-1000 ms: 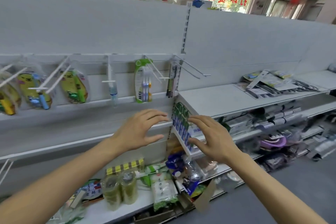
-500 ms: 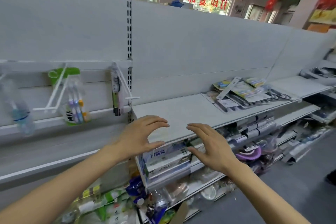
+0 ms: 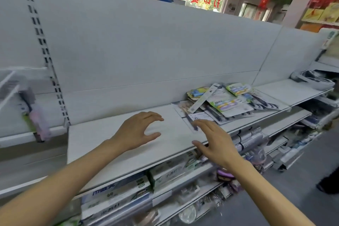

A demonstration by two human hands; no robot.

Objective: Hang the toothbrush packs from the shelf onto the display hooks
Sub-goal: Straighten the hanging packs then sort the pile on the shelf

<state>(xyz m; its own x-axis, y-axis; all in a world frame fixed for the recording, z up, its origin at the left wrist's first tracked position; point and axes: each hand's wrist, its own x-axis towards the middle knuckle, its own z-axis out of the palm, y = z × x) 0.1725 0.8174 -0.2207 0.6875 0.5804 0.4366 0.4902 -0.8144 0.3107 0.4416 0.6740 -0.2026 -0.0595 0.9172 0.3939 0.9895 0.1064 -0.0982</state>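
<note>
A loose pile of toothbrush packs (image 3: pixel 227 102) lies flat on the white shelf (image 3: pixel 110 145), right of centre. One pack with a dark-handled brush (image 3: pixel 190 121) lies nearest, just beyond my right fingertips. My right hand (image 3: pixel 214 141) hovers over the shelf's front edge, fingers spread and holding nothing. My left hand (image 3: pixel 137 130) hovers over the bare shelf to the left, fingers loosely curved, also holding nothing. At the far left, white display hooks (image 3: pixel 9 86) carry a blurred hanging pack (image 3: pixel 36 121).
Lower shelves hold boxed goods (image 3: pixel 117 194) and foil rolls (image 3: pixel 245 139). A slotted upright (image 3: pixel 45 55) divides the back panels. Another shelf section with dark items (image 3: pixel 313 79) continues right. Grey aisle floor (image 3: pixel 275 198) lies at lower right.
The view has swung right: the hooks slid to the far left edge and the pile of packs came closer. Both hands moved right along the shelf, the right one nearing the closest pack.
</note>
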